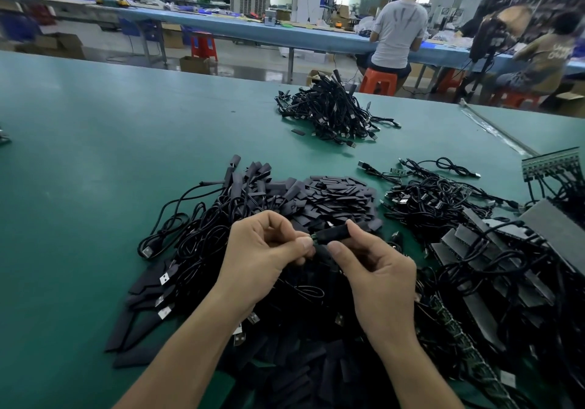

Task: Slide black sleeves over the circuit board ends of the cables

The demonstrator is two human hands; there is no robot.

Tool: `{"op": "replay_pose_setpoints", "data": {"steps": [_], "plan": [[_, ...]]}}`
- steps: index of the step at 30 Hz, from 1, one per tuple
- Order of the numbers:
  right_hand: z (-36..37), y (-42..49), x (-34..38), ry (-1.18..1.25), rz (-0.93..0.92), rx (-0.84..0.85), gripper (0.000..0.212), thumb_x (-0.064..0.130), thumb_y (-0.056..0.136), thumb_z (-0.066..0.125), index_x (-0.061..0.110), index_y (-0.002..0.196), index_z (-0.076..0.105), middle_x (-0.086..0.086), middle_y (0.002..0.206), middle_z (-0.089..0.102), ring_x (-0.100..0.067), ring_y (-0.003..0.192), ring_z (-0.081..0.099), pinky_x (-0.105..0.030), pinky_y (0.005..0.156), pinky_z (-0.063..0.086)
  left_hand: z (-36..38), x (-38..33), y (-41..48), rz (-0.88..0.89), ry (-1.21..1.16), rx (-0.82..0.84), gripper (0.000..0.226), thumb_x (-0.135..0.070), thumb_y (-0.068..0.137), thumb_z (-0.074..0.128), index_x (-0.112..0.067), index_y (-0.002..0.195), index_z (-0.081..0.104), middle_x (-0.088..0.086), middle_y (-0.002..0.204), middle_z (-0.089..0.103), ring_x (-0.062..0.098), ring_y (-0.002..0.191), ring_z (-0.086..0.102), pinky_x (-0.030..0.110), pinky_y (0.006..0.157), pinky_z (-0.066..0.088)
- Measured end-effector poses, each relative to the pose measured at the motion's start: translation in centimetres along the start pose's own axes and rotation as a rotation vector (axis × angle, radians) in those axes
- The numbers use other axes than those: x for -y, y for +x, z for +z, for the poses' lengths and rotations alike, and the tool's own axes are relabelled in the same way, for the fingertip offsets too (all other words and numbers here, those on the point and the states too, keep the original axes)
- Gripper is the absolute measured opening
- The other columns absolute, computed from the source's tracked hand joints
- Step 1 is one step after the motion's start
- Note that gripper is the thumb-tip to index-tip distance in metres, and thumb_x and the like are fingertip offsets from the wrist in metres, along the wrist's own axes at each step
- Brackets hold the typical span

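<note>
Left hand (269, 250) pinches the cable end (311, 240); right hand (376, 269) grips a black sleeve (332, 234) between thumb and forefinger, above the sleeve pile (335, 199) on the desk (95, 142). Sleeve looks light, soft, easily flattened: hold its sides, mouth open. Board apparently entering; view unclear.

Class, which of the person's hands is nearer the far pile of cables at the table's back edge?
Right. The right hand lies almost directly below the far pile of cables; the left hand sits further left.
</note>
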State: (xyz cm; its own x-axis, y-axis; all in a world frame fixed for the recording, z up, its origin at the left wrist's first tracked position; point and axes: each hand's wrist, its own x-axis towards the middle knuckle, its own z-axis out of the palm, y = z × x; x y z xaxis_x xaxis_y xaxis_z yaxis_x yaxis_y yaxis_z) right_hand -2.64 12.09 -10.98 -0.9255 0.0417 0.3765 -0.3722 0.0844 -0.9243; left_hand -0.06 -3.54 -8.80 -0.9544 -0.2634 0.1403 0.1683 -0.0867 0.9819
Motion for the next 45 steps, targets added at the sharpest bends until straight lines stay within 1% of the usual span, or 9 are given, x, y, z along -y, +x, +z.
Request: {"op": "replay_pose_setpoints", "data": {"steps": [4, 7, 9, 13, 19, 25, 29, 35, 45], "plan": [[-0.7, 0.3, 0.1, 0.037, -0.019, 0.0, 0.03, 0.005, 0.077, 0.08, 0.03, 0.092, 0.074, 0.006, 0.082, 0.076, -0.01, 0.075, 0.072, -0.019, 0.071, 0.056, -0.1, 0.0, 0.0, -0.011, -0.005, 0.01, 0.024, 0.011, 0.079, 0.076, -0.003, 0.075, 0.057, 0.019, 0.079, 0.074, 0.026, 0.068, 0.074, 0.024, 0.061, 0.058], [-1.2, 0.5, 0.4, -0.002, -0.058, 0.067, 0.04, 0.004, 0.075, 0.082, 0.031, 0.102, 0.071, 0.005, 0.083, 0.074, -0.01, 0.073, 0.07, -0.017, 0.068, 0.055, -0.4, -0.3, 0.1, -0.039, -0.014, 0.045, 0.023, 0.009, 0.079, 0.075, -0.005, 0.077, 0.057, 0.018, 0.077, 0.074, 0.025, 0.068, 0.074, 0.023, 0.06, 0.057], [-1.5, 0.5, 0.6, -0.053, -0.073, 0.134, 0.043, 0.013, 0.072, 0.085, 0.037, 0.106, 0.071, 0.009, 0.084, 0.074, -0.008, 0.076, 0.071, -0.021, 0.072, 0.057, -0.6, -0.4, 0.1, -0.061, -0.023, 0.08, 0.022, 0.009, 0.08, 0.075, -0.005, 0.078, 0.058, 0.019, 0.077, 0.074, 0.025, 0.067, 0.073, 0.022, 0.059, 0.056], [-2.4, 0.8, 0.5, -0.082, -0.072, 0.224, 0.027, 0.035, 0.065, 0.083, 0.039, 0.091, 0.075, 0.007, 0.082, 0.075, -0.014, 0.075, 0.072, -0.038, 0.073, 0.061, -0.7, -0.4, 0.2, -0.068, -0.008, 0.137, 0.021, 0.012, 0.081, 0.072, -0.003, 0.083, 0.057, 0.017, 0.077, 0.074, 0.021, 0.065, 0.071, 0.022, 0.058, 0.056], [-2.6, 1.0, 0.2, -0.249, -0.263, 0.292, 0.031, 0.036, 0.069, 0.083, 0.034, 0.099, 0.077, 0.019, 0.089, 0.073, -0.002, 0.082, 0.07, -0.013, 0.074, 0.05, -0.8, -0.5, 0.2, -0.08, 0.041, 0.191, 0.02, 0.01, 0.083, 0.072, -0.005, 0.087, 0.059, 0.012, 0.073, 0.074, 0.019, 0.065, 0.071, 0.022, 0.059, 0.056], [-2.6, 1.0, -0.2, -0.21, -0.262, 0.273, 0.027, 0.033, 0.069, 0.081, 0.031, 0.096, 0.078, 0.017, 0.085, 0.074, -0.003, 0.078, 0.071, -0.019, 0.072, 0.053, -1.1, -0.6, 0.2, -0.085, 0.065, 0.213, 0.023, 0.009, 0.08, 0.075, -0.006, 0.085, 0.059, 0.016, 0.074, 0.074, 0.022, 0.066, 0.072, 0.024, 0.059, 0.057], [-2.6, 1.0, -0.3, -0.198, -0.276, 0.326, 0.028, 0.031, 0.068, 0.08, 0.034, 0.096, 0.075, 0.02, 0.088, 0.074, 0.0, 0.08, 0.071, -0.015, 0.074, 0.052, -1.3, -0.6, 0.2, -0.096, 0.087, 0.227, 0.024, 0.012, 0.079, 0.074, -0.007, 0.083, 0.06, 0.017, 0.075, 0.074, 0.023, 0.066, 0.071, 0.023, 0.059, 0.056], [-2.8, 1.1, -0.3, -0.314, -0.374, 0.341, 0.028, 0.032, 0.072, 0.08, 0.019, 0.098, 0.079, 0.024, 0.085, 0.07, 0.005, 0.08, 0.067, -0.009, 0.074, 0.048, -1.1, -0.6, 0.1, -0.103, 0.125, 0.238, 0.023, 0.013, 0.08, 0.074, -0.007, 0.083, 0.062, 0.02, 0.079, 0.074, 0.027, 0.067, 0.069, 0.025, 0.062, 0.058], [-2.6, 1.0, -0.4, -0.328, -0.443, 0.321, 0.027, 0.028, 0.076, 0.081, 0.015, 0.099, 0.078, 0.017, 0.084, 0.069, 0.003, 0.077, 0.065, -0.009, 0.071, 0.046, -1.3, -0.7, 0.2, -0.106, 0.081, 0.229, 0.028, 0.015, 0.078, 0.074, -0.008, 0.079, 0.058, 0.02, 0.079, 0.074, 0.025, 0.066, 0.068, 0.025, 0.06, 0.056]]}}
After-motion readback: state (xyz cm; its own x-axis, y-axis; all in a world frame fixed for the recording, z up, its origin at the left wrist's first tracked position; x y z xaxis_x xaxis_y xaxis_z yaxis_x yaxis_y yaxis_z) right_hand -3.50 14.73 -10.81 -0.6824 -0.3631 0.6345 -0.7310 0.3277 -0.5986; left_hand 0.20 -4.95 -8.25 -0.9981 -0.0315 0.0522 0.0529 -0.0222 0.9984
